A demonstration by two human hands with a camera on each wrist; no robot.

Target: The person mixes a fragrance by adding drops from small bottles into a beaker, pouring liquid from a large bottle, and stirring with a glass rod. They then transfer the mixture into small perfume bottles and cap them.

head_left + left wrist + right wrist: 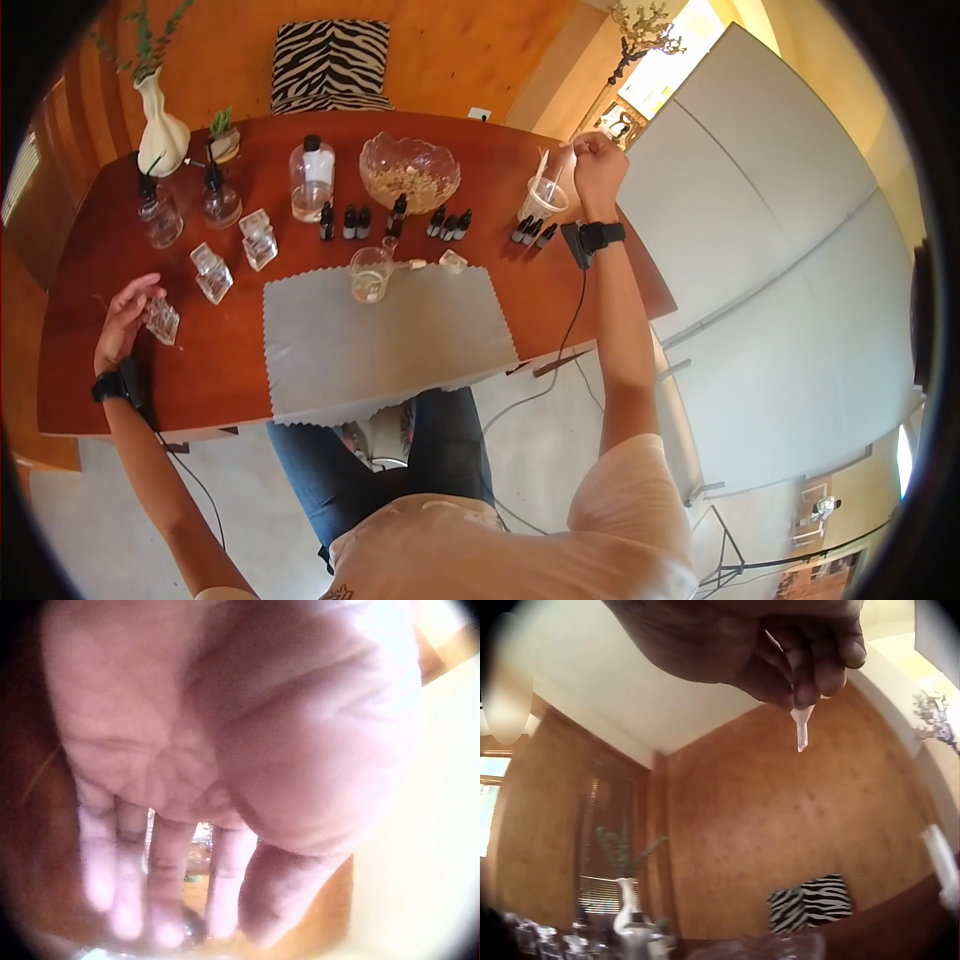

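Above the plastic cup [543, 199] at the table's right, the right hand [601, 168] pinches a small clear pipette; its tip [802, 736] points down in the right wrist view. At the far left, the left hand [124, 318] rests beside a faceted glass bottle [163, 321], fingers loosely extended; whether it touches the bottle I cannot tell. The left wrist view shows the palm [165, 750] with straight fingers. A small glass beaker [370, 283] holding some liquid stands on the grey cloth [390, 350].
Two faceted bottles [212, 274] stand left of the cloth. Behind are a large black-capped bottle [312, 184], a glass bowl [409, 178] and several small dark bottles [357, 222]. Farther left are two dark-topped glass bottles [220, 205] and a white vase [162, 128].
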